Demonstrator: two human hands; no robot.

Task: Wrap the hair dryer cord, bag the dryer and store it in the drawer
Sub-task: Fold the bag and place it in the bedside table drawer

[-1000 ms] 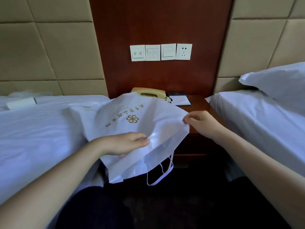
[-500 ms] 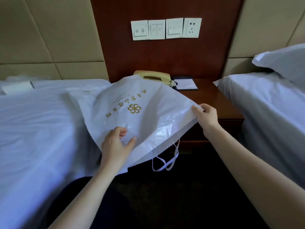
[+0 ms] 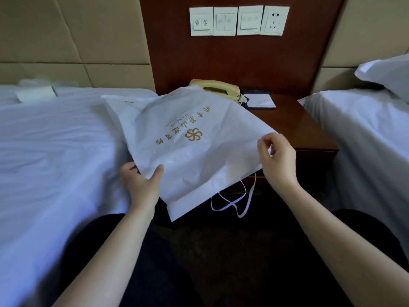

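Since half a second ago the right hand (image 3: 277, 158) has slid from the bag's right corner in along its near edge, while the left hand (image 3: 141, 181) has shifted to the bag's lower left edge with its thumb now on top. That left hand pinches the white bag (image 3: 199, 156) shut between thumb above and fingers hidden beneath. On the right, thumb and curled fingers close loosely at the bag's right edge; whether they actually clamp the sheet cannot be told, as a small gap shows between them. Held flat and tilted, the bag runs its long axis from the far left, where its closed end lies on the left bed (image 3: 55, 151), down toward the near right, where its open mouth faces the person. Gold lettering and a gold emblem (image 3: 195, 134) sit on its upper face, reading sideways. White drawstring loops (image 3: 234, 202) hang from the mouth over the dark floor. Behind the bag stands the wooden nightstand (image 3: 309, 131), carrying a beige telephone (image 3: 221, 88) and a notepad (image 3: 260, 101). To the right is the second bed (image 3: 365, 134) with a pillow (image 3: 389, 74). Wall switches (image 3: 239, 21) sit above.
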